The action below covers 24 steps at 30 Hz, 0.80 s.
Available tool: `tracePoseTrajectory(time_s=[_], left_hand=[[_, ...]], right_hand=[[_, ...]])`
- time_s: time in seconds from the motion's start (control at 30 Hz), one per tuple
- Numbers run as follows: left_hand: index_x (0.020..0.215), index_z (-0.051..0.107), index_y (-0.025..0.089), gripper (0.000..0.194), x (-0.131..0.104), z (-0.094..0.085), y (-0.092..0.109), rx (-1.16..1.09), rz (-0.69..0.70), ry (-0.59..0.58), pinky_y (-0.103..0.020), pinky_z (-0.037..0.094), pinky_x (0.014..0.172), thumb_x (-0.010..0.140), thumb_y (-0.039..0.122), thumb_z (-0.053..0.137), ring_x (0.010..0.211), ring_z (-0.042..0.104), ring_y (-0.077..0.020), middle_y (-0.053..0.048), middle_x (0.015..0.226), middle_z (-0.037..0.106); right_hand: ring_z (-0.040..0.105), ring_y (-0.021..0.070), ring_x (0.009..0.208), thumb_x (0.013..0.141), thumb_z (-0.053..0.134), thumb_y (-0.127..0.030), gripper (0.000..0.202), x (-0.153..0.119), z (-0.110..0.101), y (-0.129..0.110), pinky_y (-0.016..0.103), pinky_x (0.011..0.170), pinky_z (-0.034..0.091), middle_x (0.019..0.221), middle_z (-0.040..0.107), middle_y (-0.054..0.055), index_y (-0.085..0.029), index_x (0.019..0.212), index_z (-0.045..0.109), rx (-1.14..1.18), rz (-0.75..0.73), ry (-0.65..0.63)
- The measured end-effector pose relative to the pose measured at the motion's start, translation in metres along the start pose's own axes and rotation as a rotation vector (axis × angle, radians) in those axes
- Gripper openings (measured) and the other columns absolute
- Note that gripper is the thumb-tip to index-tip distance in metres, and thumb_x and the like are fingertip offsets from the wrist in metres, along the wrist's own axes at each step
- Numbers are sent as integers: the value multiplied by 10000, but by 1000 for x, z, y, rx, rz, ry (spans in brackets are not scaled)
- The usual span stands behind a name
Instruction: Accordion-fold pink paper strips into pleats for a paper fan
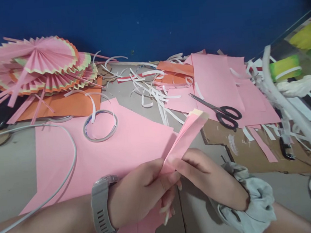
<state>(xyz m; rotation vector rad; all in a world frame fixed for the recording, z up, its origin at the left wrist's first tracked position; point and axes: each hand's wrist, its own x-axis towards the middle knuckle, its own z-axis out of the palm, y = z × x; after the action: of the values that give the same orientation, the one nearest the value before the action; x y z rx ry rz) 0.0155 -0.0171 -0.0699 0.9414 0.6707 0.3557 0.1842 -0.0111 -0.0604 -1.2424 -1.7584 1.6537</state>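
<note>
Both my hands grip a pleated strip of pink paper (187, 133) with a pale yellow edge at its upper end. It slants up and to the right. My left hand (146, 185), with a grey watch (102, 207) on the wrist, is closed on the strip's lower end. My right hand (200, 174), a pale green scrunchie (248, 199) round its wrist, pinches the folds just above. The strip's lowest end is hidden by the fingers. Beneath the hands lie large pink sheets (135, 136), with a roll of tape (100, 126) on them.
Black-handled scissors (227, 116) lie right of the strip near stacked pink sheets (214, 79) and cardboard (235, 144). Finished-looking pleated paper fans (38, 61) are piled at the back left. White paper strips (150, 88) are scattered centrally. A white cable (74, 155) loops at left.
</note>
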Motion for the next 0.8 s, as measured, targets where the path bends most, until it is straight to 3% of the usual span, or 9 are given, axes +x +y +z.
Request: tracePoseTrajectory(time_s=[0.13,0.23,0.4,0.57,0.67,0.8], left_hand=[[793,488,152,308,0,1,1,8,-20,15,-174,402,477,912,400,351,417,472,-56,40,515,511],[785,489,154,327,0,1,0,-71,-70,-8,-200,431,498,914,411,336,415,496,-71,34,493,529],[789,494,136,315,0,0,-3,-164,-96,-62,-210,463,500,919,377,340,472,567,-97,-24,575,593],[759,463,157,321,-1,1,-1,-95,-51,13,-226,485,500,911,409,335,381,405,-49,65,512,404],[687,415,166,370,-2,3,0,-25,-49,29,-198,474,480,895,461,333,379,336,-39,79,509,321],[690,416,172,389,-3,3,0,42,-82,42,-186,457,458,894,485,308,367,359,-44,77,499,329]], right_hand=[[440,97,547,906,415,-275,336,0,-3,0,205,541,356,569,479,-31,-172,595,495,-29,-14,13],[391,95,503,901,418,-318,375,-2,-4,0,212,491,327,522,420,-43,-183,553,448,-18,-15,59],[379,106,485,912,369,-367,398,-3,-1,-1,232,482,328,505,441,-37,-202,549,383,41,42,106],[383,104,489,903,392,-346,399,0,5,-2,228,492,345,510,403,-39,-197,533,391,-75,22,256],[461,115,572,886,425,-347,333,1,8,-1,221,541,387,581,457,-27,-185,598,463,-47,9,184],[519,131,645,903,399,-288,340,1,8,1,242,666,428,615,531,-7,-176,599,504,53,19,50]])
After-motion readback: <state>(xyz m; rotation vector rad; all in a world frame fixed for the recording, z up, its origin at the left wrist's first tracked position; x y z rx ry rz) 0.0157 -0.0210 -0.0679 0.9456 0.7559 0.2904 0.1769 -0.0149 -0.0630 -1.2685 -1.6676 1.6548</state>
